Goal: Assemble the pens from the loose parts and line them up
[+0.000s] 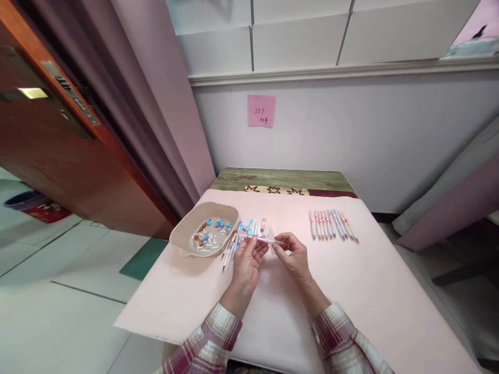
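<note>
Pen (266,240): held between our two hands, above the table (343,301), nearly level; fingers cover stretches of it, so we cannot make out its whole shape.
Left hand (247,254): thumb and fingers closed on the left part of the pen, palm partly upward.
Right hand (294,254): thumb and fingertips pinched narrow at the pen's right end; the tip is mostly hidden, and whether a separate small piece sits there we cannot tell.
Loose parts (229,252): blue, white and brownish, heaped just left of and beyond our left hand; they overlap, too tangled for us to count.
Basin (180,241): beige, on the table's left side, near the loose parts; blue bits (220,224), brown bits (201,227) and white bits (210,241) lie inside, too small for us to name.
Pen row (333,225): side by side at the right, well apart from our hands; tips toward us.
Sleeves (218,332): plaid, cut off below; they hide some of the table's near edge.
Table: pink cover; patterned green surface bare at the far end.
Room: pink note (261,110) on the wall (331,124), its writing small; curtain (156,104) and brown door (58,140) at left; tiled floor (58,322).
</note>
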The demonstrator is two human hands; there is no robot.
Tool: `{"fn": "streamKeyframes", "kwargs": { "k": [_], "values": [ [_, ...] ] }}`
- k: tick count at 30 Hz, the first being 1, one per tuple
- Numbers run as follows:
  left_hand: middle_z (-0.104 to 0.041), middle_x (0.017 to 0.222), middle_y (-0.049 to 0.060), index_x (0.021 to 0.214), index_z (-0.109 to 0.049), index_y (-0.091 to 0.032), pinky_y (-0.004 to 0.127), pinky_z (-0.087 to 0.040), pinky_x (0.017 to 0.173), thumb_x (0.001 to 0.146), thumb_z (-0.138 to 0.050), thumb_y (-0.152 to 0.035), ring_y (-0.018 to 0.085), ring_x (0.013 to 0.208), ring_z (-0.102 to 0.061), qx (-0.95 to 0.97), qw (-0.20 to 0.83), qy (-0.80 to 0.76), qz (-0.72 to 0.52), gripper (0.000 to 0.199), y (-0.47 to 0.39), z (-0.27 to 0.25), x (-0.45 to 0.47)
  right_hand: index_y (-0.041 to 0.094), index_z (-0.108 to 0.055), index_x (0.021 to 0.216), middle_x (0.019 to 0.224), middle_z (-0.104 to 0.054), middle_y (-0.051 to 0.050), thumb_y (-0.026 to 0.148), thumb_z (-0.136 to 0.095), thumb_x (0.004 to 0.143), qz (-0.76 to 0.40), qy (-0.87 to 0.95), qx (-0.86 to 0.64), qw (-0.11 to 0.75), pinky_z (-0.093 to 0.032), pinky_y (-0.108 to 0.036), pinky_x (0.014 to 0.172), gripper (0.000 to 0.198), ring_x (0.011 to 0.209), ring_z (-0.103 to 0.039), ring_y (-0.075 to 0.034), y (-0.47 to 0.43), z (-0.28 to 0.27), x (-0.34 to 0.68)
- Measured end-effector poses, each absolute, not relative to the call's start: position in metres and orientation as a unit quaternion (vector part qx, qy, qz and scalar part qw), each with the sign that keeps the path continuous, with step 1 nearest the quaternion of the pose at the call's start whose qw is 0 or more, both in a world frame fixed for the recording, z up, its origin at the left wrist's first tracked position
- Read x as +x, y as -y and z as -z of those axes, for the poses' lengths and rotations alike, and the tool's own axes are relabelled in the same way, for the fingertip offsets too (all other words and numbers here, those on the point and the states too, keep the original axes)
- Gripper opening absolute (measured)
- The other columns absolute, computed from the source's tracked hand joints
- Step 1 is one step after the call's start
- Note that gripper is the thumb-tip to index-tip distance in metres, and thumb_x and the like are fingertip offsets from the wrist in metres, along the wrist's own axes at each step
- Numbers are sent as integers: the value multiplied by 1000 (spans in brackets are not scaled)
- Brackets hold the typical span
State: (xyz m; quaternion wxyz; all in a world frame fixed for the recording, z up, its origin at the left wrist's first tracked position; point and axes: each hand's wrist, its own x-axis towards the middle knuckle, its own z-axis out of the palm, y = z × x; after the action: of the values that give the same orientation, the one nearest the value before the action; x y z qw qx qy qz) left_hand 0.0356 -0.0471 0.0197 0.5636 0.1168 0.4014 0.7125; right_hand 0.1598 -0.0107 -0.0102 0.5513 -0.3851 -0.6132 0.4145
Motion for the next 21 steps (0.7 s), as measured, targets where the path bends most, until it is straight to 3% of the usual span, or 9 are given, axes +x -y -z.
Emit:
{"fn": "streamKeyframes", "kwargs": {
  "k": [8, 13, 18, 21],
  "values": [
    [-73, 81, 7, 89, -59, -14, 30, -55, 78, 74, -75, -22, 17, 79, -70, 121, 557, -414, -710, 23, 49, -25, 37, 18, -62, 88, 76, -66, -2, 35, -68, 79, -427, 607, -393, 542, -50, -24, 56, 20, 58, -59, -12, 8, 10, 163],
    [-73, 79, 6, 88, -60, -14, 31, -55, 78, 73, -76, -24, 17, 76, -71, 125, 557, -421, -705, 25, 49, -23, 37, 18, -63, 69, 58, -63, -2, 47, -56, 87, -456, 607, -414, 502, -46, -23, 47, 35, 45, -54, -11, 8, 12, 166],
    [-73, 80, 7, 88, -60, -14, 29, -55, 75, 73, -76, -23, 17, 76, -71, 136, 556, -412, -709, 24, 49, -21, 36, 19, -61, 101, 69, -64, 1, 43, -68, 80, -453, 627, -380, 508, -48, -22, 52, 32, 55, -57, -12, 9, 9, 164],
    [-73, 83, 7, 89, -59, -14, 29, -55, 76, 73, -75, -23, 17, 77, -71, 145, 555, -409, -710, 24, 49, -20, 35, 19, -61, 89, 70, -64, 0, 41, -66, 81, -446, 642, -374, 499, -47, -22, 53, 24, 57, -58, -12, 9, 10, 164]
  ]
}}
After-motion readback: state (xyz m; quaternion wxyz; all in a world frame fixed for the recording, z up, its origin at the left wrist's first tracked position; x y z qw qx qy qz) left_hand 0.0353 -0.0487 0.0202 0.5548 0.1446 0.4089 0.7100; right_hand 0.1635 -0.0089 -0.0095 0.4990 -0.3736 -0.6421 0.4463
